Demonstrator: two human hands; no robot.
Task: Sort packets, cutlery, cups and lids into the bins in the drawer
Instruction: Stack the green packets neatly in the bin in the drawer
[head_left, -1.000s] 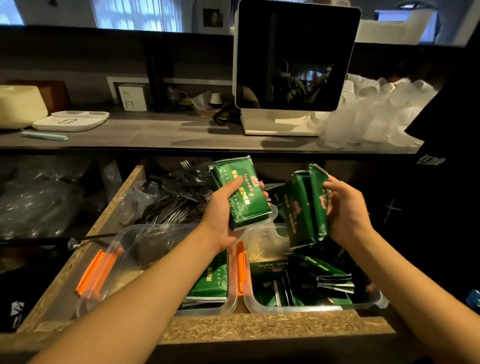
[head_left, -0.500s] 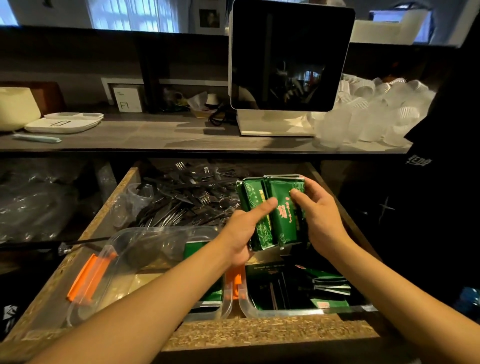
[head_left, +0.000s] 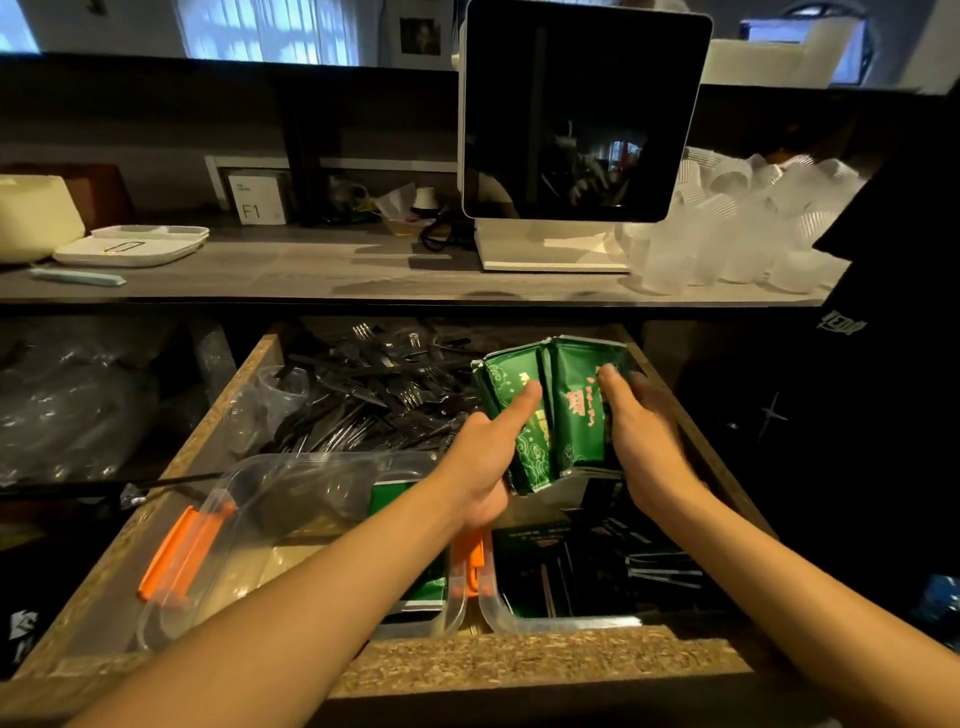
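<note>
A bundle of green packets (head_left: 566, 415) stands upright between my two hands above the right bin. My left hand (head_left: 488, 457) grips its left side, thumb across the front. My right hand (head_left: 641, 441) holds the right side, thumb on the front face. Below is the clear right bin (head_left: 566, 621), dark inside, with several dark and green packets. The clear left bin (head_left: 291, 478), with orange clips, holds green packets (head_left: 431, 592) partly hidden by my left forearm. Black plastic cutlery (head_left: 374, 395) lies loose at the back of the wooden drawer (head_left: 519, 660).
A clear plastic cup (head_left: 270, 400) lies at the drawer's left side. On the counter above stand a dark screen (head_left: 582, 109), a pile of frosted cups (head_left: 737, 228) at the right, and a white scale (head_left: 130, 247) at the left. Plastic bags fill the space left of the drawer.
My hands, apart a second ago with packets in each, came together; the packets now form one bundle held by both hands over the right bin.
</note>
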